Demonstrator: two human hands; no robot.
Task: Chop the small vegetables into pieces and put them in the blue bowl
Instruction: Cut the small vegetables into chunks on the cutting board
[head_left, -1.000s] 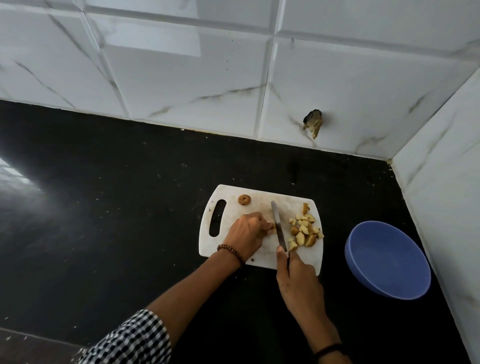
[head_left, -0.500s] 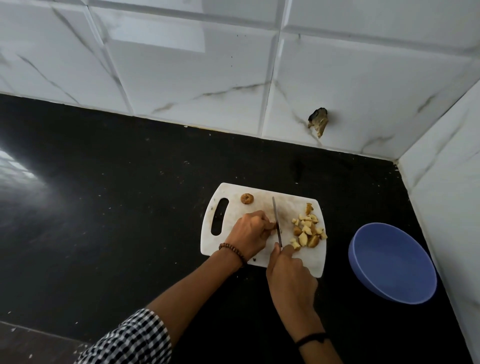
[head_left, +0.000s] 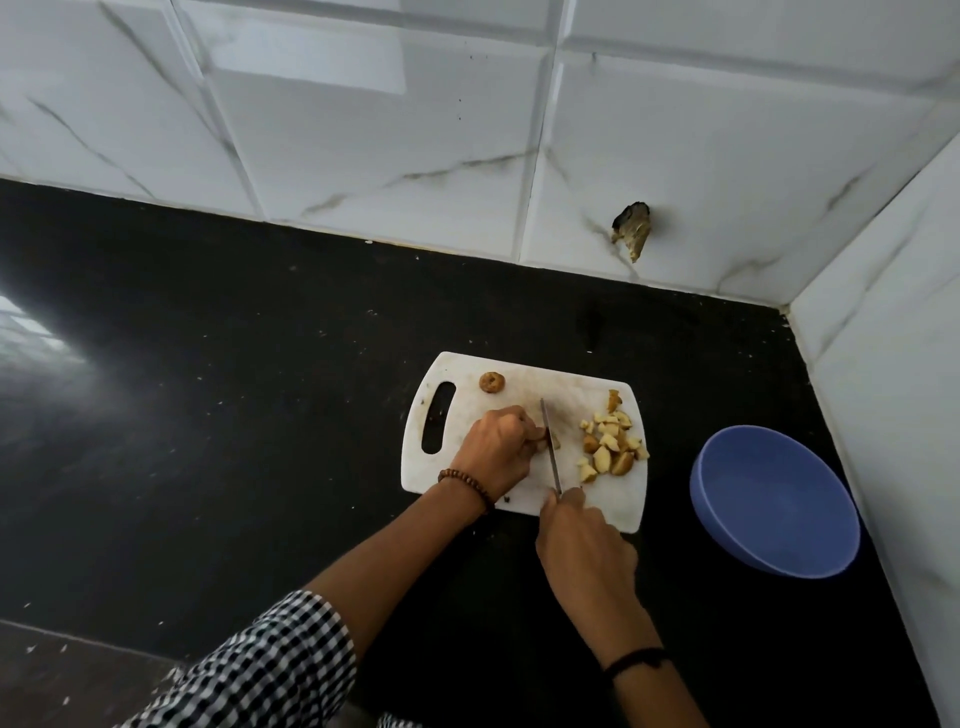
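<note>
compared with a second ago the knife (head_left: 550, 447) has drawn a little away from the pile of cut pieces (head_left: 610, 441) and stands now just beside the left fingertips; the other things lie as they did.

i count one knife, one white cutting board (head_left: 618, 501), one blue bowl (head_left: 779, 499), one whole vegetable (head_left: 491, 382), one small piece (head_left: 555, 441), and one pile, whose pieces are too crowded to count surely.

the left hand (head_left: 496, 449) has its fingers curled down, and they pin the small piece to the board right next to the blade. the right hand (head_left: 584, 545) is closed round the knife handle, which is hidden inside the fist; the blade runs forward from its fingers across the board.

the whole vegetable lies beyond the left knuckles, near the far edge of the board. the pile lies to the right of the blade, apart from both hands. the right fingers sit over the near edge of the board.

the blue bowl stands well to the right of the right fingers, on the black counter (head_left: 260, 415), close to the side wall (head_left: 883, 415). to the left of the left hand the counter is wide and open.
</note>
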